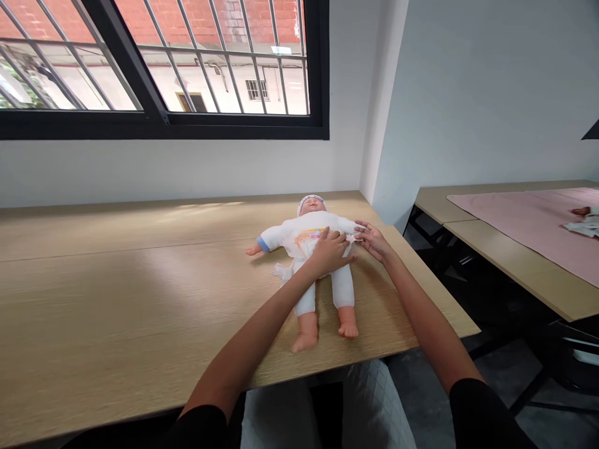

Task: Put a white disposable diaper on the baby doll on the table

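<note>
A baby doll point(344, 288) lies on its back on the wooden table, its head toward the wall and its bare feet toward me. It wears a white outfit with blue cuffs and a cap. Around its hips is a white diaper point(299, 246) with a coloured print; one side tab point(279, 270) sticks out at the left. My left hand point(329, 251) lies across the diaper's front, fingers stretched out and pressing on the belly. At the doll's right-hand side in view, my right hand point(373, 243) pinches the diaper's other side edge between thumb and fingers.
The wooden table point(116, 312) reaches far left, and its right edge is close to my right forearm. Beyond a gap stands another table with a pink cloth point(519, 218) and part of another doll point(583, 212). A barred window point(224, 62) is above the back wall.
</note>
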The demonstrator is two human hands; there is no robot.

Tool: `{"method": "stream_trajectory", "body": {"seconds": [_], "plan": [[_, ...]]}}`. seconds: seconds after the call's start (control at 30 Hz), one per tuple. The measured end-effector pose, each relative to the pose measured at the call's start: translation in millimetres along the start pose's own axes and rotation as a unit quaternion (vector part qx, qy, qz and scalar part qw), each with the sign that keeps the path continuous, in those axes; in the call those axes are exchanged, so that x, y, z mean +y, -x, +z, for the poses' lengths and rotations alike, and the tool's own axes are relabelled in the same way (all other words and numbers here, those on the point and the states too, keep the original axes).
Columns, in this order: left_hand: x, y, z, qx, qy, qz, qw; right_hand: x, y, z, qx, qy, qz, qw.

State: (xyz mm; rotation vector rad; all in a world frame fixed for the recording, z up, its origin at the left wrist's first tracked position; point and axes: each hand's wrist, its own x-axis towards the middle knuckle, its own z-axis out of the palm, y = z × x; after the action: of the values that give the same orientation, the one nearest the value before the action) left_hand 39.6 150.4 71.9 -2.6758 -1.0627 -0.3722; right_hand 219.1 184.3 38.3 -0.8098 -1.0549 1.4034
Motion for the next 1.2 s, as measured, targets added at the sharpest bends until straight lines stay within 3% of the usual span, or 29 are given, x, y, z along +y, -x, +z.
{"method": "stream_trajectory", "body": {"seconds": [0.23, 0.4, 0.6, 0.87, 1.2], "plan": [[-6, 0, -2.1, 0.000, 0.025, -0.002, 1.000, -1, -9, -7, 0.078, 0.009, -0.041, 0.996], [-4, -1, 0.1, -0.015, 0.009, -0.002, 1.000, -1, -6, 1, 0.040, -0.012, -0.044, 0.998], [1, -1, 3.1, 0.017, 0.014, -0.039, 0.999, 3, -3, 7, 0.038, -0.015, -0.030, 0.999], [-1, 2, -3.8, -0.014, 0.004, -0.023, 1.000, 2, 1, 15, -0.009, 0.002, -0.058, 0.998], [25, 3, 2.9, -0.017, -0.117, -0.013, 0.993, 9, -14, 2, 0.125, -0.007, -0.080, 0.989]]}}
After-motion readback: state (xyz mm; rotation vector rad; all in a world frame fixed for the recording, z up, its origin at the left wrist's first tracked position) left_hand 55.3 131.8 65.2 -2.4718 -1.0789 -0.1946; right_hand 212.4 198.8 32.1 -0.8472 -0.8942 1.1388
